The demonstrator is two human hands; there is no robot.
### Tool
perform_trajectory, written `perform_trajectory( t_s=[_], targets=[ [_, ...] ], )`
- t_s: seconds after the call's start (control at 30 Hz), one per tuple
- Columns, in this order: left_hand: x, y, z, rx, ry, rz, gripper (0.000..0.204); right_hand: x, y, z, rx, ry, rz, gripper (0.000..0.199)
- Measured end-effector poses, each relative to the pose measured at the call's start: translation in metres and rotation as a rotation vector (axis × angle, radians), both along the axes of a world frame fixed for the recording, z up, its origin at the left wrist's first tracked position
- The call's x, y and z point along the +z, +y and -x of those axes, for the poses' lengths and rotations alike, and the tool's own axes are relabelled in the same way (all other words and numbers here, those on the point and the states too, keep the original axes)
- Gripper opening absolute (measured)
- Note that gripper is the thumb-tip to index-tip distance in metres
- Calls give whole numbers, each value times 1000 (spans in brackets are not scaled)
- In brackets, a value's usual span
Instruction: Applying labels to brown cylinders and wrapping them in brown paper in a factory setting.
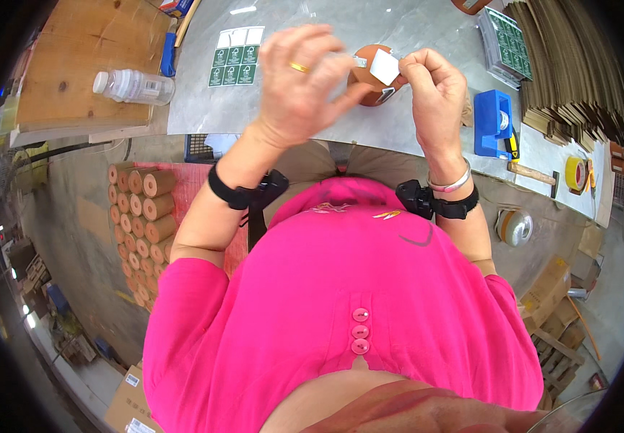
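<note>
Between my hands on the grey worktable [196,108] stands a round terracotta-brown piece [364,75] with a silvery strip and a small dark-and-white label on it. My right hand [436,94] pinches the edge of a small white square sticker [385,66] held over its top. My left hand [301,86], with a gold ring, is at the piece's left side. Its fingers are apart and slightly blurred, the thumb reaching in front of the piece; whether it touches is unclear. To its left lies a sheet of green-and-white stickers [235,65], its top row blank white.
Right of my hands are a blue tape dispenser [492,124], a stack of green labels [505,47], layered cardboard [579,72], a hammer [535,173] and yellow tape [576,174]. A clear bottle [135,86] lies at left. Brown cylinders [141,224] are stacked below the table's left.
</note>
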State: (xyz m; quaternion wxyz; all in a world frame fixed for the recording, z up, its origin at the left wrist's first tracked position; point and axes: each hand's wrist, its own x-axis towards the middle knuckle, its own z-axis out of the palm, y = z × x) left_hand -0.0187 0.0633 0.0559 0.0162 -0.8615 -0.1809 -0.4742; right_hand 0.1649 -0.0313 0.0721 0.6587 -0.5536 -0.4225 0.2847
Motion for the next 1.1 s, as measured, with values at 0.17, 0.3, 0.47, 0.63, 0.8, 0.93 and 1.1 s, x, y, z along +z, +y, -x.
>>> perform_trajectory(
  t_s=[0.17,0.3,0.47,0.63,0.8,0.93,1.1],
  targets=[
    [9,-17,-18,-25,-36,5,33,3,-5,12,32,31,18,18],
    [10,-26,-18,-91,-105,384,22,7,-14,11,94,67,33,15],
    [18,-30,-13,-580,-530,1604,12,8,-17,12,74,34,-60,18],
    [25,-32,-8,-627,-413,1669,17,3,-18,18,62,-142,-142,15],
    [12,-36,-10,-420,-362,1505,51,-6,-17,7,-47,-126,-165,15],
    [-26,-33,-19,-37,-139,879,88,-15,-20,-26,-197,-38,-200,16],
    [-78,-37,-58,-2,-154,733,107,-37,-38,-40,-237,-111,-75,17]
  ],
)
